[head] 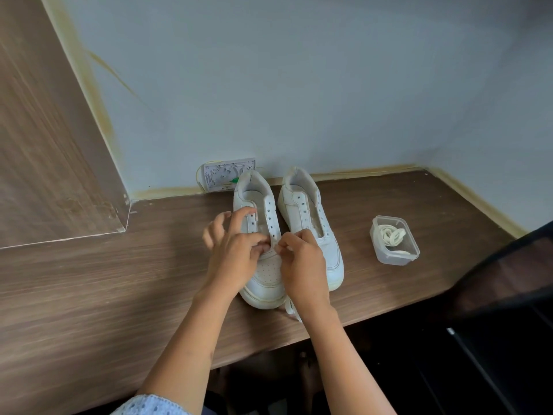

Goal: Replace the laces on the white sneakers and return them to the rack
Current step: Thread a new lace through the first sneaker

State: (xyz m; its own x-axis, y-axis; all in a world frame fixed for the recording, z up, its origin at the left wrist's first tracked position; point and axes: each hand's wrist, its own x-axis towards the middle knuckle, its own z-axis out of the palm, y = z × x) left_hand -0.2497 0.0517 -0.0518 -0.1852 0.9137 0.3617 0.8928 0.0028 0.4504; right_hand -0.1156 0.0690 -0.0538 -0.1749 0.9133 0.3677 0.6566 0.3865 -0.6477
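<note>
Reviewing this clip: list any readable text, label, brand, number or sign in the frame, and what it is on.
No readable text anywhere.
White wall socket plate with a green spot: faint markings, too blurred to read.
Two white leather sneakers: no brand or label visible.
Clear plastic container holding cream laces: no label visible.

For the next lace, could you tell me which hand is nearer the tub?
Right. The right hand is at the left shoe, left of the tub; the left hand is farther left.
</note>
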